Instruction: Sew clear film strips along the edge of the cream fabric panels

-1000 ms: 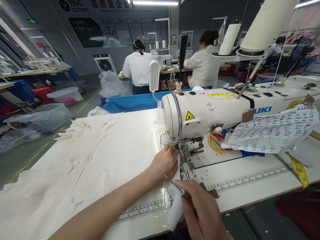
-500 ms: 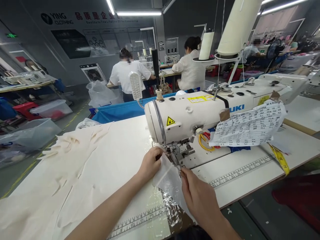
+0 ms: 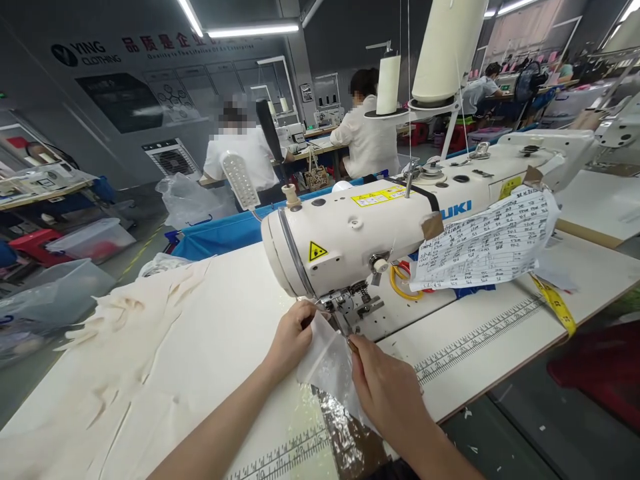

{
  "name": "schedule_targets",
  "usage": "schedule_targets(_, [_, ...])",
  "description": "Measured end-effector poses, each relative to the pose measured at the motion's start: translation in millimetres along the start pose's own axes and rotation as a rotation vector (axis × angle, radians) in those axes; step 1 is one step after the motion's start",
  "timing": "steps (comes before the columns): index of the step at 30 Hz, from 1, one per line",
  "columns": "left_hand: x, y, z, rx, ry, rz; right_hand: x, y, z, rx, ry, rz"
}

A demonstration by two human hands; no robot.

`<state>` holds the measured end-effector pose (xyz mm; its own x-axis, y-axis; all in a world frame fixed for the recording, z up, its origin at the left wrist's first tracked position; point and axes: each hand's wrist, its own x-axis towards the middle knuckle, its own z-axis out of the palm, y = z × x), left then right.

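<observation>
White cloth point(image 3: 323, 357) is between the fingers of both hands, over the worktop point(image 3: 240, 293) and just before the metal parts under the head of the sewing machine point(image 3: 350, 227). The left hand point(image 3: 290, 335) has its fingers bent, grasping the cloth at its upper left edge. The right hand point(image 3: 390, 383) has its fingers closed around a thin tool point(image 3: 351, 341), mostly hidden, near the cloth's right edge. Cream fabric pieces point(image 3: 120, 327) lie well to the left of the left fingers; a yellow measuring tape point(image 3: 556, 308) hangs far to the right of the right fingers.

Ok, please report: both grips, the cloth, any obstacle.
Left grip pinching thin, translucent white cloth; right grip on slim metal tool at cloth's edge; white, rounded sewing machine close ahead.
</observation>
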<state>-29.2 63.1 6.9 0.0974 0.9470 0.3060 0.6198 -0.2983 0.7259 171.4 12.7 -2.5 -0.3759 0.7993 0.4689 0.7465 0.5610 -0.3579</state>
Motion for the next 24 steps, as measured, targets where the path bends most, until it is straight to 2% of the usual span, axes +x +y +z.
schedule_targets(24, [-0.5,0.0,0.4,-0.011,-0.015,-0.030,-0.7,1.0,4.0,-0.005,0.007,-0.013])
